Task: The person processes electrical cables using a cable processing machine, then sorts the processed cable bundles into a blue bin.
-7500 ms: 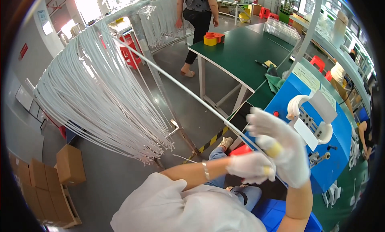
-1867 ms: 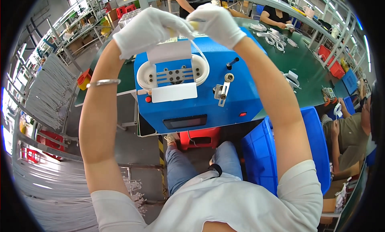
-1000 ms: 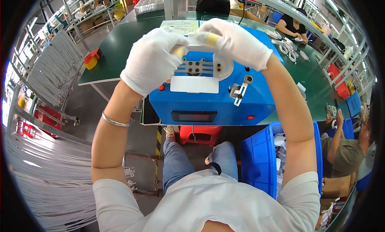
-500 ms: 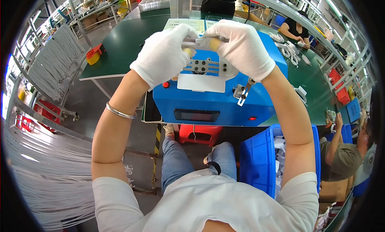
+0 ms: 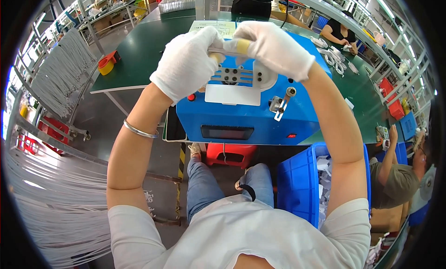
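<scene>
Both of my hands wear white gloves with yellowish wraps on some fingertips. My left hand and my right hand are closed, fingertips close together above the blue machine. Between them they pinch a small white strip-like piece, mostly covered by the gloves, so its exact kind is unclear. Just below the hands sit the machine's slotted metal bracket with screws and a white plate. A metal clamp arm stands on the machine's right side, under my right forearm.
A blue bin of white pieces stands by my right leg. White cables lie on the green table, right of the machine. A yellow-and-red tape dispenser sits at its left edge. Racks of white cables stand left. Other people work at right.
My right hand has turned slightly and its fingers have shifted a little up and left along the white piece. My left hand has stayed nearly in place.
</scene>
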